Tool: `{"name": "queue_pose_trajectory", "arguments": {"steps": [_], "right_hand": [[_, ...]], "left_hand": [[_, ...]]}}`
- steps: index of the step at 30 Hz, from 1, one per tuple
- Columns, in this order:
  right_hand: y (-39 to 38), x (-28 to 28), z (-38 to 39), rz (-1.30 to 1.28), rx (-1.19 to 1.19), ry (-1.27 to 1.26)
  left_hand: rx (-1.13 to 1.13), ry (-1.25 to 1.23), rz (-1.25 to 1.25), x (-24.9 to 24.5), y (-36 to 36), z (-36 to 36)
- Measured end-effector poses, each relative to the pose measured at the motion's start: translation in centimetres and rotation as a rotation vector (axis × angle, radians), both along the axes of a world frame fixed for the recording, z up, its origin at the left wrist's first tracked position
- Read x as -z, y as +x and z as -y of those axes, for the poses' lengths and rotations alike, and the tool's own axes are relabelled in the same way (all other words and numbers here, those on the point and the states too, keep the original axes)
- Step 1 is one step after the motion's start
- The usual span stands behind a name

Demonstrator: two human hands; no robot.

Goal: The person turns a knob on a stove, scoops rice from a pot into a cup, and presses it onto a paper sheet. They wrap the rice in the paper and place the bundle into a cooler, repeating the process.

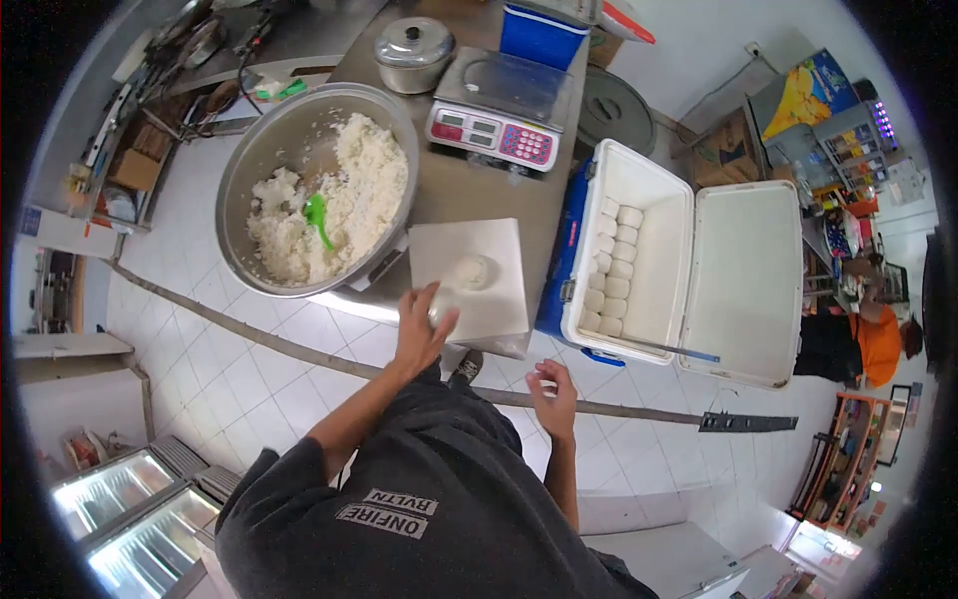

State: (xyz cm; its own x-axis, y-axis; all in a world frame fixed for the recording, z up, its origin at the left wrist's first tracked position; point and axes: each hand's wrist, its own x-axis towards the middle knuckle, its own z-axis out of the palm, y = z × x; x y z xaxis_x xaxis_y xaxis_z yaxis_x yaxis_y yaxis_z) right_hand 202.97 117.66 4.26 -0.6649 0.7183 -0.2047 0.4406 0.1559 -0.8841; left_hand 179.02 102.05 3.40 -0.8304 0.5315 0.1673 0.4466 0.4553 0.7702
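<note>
My left hand (424,327) is at the near left edge of a white sheet (504,290), its fingers curled round a pale, blurred object that I cannot make out. Just beyond it, a round white rice portion (472,272) lies on the sheet. My right hand (554,397) is off the table's near edge, fingers loosely bent and apart, with nothing in them. Left of the sheet, a large metal bowl (232,200) contains white rice (369,165) and a green scoop (317,218).
A digital scale (494,135) and lidded pot (414,70) stand at the table's far side. To the right, an open cooler (649,215) holds several white rounded pieces (621,252). A person in orange (878,344) is at far right.
</note>
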Motion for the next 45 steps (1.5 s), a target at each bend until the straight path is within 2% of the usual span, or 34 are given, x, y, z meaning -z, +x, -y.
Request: {"name": "queue_pose_trajectory", "arguments": {"steps": [1, 2, 3, 4, 6, 9, 11, 14, 16, 17, 18, 19, 21, 24, 25, 27, 29, 30, 34, 36, 37, 39, 40, 42, 43, 44, 45], "right_hand": [[-1.4, 0.1, -0.2, -0.008, 0.001, 0.007], [-3.6, -0.9, -0.1, -0.076, 0.004, 0.121], [-5.9, -1.8, 0.0, -0.091, -0.022, 0.117], [-8.2, -2.8, 0.1, -0.098, -0.079, 0.157], [-14.1, -7.1, 1.5, -0.157, -0.189, 0.234], [-23.4, -11.5, 5.3, -0.221, -0.456, 0.296], [-30.2, -12.3, 8.5, -0.221, -0.662, 0.378], [-40.5, -10.5, 13.6, -0.003, -0.834, 0.475], [-46.4, -7.7, 16.3, 0.113, -0.9, 0.547], [-48.9, -6.1, 17.5, 0.289, -0.94, 0.668], [-50.4, -4.5, 18.5, 0.469, -0.978, 0.784], [-51.2, -2.9, 19.2, 0.484, -0.987, 0.794], [-52.9, -0.7, 20.1, 0.662, -1.007, 0.858], [-53.9, 0.2, 20.1, 0.69, -0.879, 0.87], [-54.4, -0.1, 19.9, 0.696, -0.881, 0.877], [-55.4, -2.0, 20.1, 0.876, -0.969, 0.895], [-56.7, -2.7, 20.0, 0.877, -0.945, 0.933], [-57.3, -2.9, 20.0, 0.877, -0.926, 0.963], [-61.5, -2.8, 18.9, 1.009, -0.943, 0.908], [-63.7, -2.2, 18.0, 1.129, -0.96, 0.523], [-64.3, -1.8, 17.6, 1.126, -0.963, 0.524], [-65.7, -1.7, 17.3, 1.114, -1.206, 0.697], [-65.8, -1.7, 16.9, 1.109, -1.212, 0.698], [-64.9, -5.5, 18.2, 0.623, -1.06, 1.126], [-65.6, -6.0, 18.7, 0.62, -1.068, 1.118], [-66.3, -6.3, 19.3, 0.433, -1.104, 1.178], [-66.9, -6.1, 19.6, 0.247, -1.132, 1.229]], "left_hand": [[-0.028, 0.011, 0.137, -0.2, 0.5, 2.4], [-0.077, 0.022, 0.278, 1.6, 1.1, 5.0], [-0.131, 0.041, 0.414, 3.5, 1.1, 7.3], [-0.161, 0.048, 0.4, 2.6, 0.9, 9.1], [-0.335, 0.087, 0.741, 0.1, 0.2, 12.4], [-0.537, 0.25, 0.794, 2.2, -1.7, 17.7], [-0.584, 0.289, 0.79, 3.7, -3.6, 21.2], [-0.729, 0.412, 0.773, 2.3, -6.7, 25.8], [-0.784, 0.453, 0.797, 3.3, -9.0, 29.5], [-0.847, 0.491, 0.812, 3.9, -10.1, 31.4], [-0.831, 0.506, 0.828, 4.1, -11.0, 33.4], [-0.836, 0.517, 0.845, 3.5, -11.8, 34.9], [-0.934, 0.706, 0.917, 1.6, -14.1, 37.9], [-0.903, 0.763, 0.929, 0.9, -16.9, 41.7], [-0.895, 0.824, 0.954, 0.7, -17.8, 42.4], [-0.882, 0.852, 0.972, 0.0, -19.7, 42.7], [-0.854, 0.84, 0.973, -0.5, -22.0, 42.1], [-0.768, 0.814, 0.963, -1.5, -23.3, 41.6], [-0.774, 0.787, 0.908, -4.2, -27.6, 37.2], [-0.591, 0.716, 0.809, -3.6, -29.3, 35.6], [-0.594, 0.715, 0.806, -3.4, -29.7, 35.1], [-0.468, 0.635, 0.801, -4.0, -30.7, 34.1], [-0.482, 0.632, 0.852, -4.4, -30.9, 33.7], [-0.464, 0.561, 0.829, -5.1, -31.0, 33.0], [-0.438, 0.493, 0.812, -5.1, -30.8, 32.7], [-0.405, 0.439, 0.695, -3.9, -30.6, 32.5], [-0.408, 0.432, 0.7, -3.2, -30.6, 32.1]]}}
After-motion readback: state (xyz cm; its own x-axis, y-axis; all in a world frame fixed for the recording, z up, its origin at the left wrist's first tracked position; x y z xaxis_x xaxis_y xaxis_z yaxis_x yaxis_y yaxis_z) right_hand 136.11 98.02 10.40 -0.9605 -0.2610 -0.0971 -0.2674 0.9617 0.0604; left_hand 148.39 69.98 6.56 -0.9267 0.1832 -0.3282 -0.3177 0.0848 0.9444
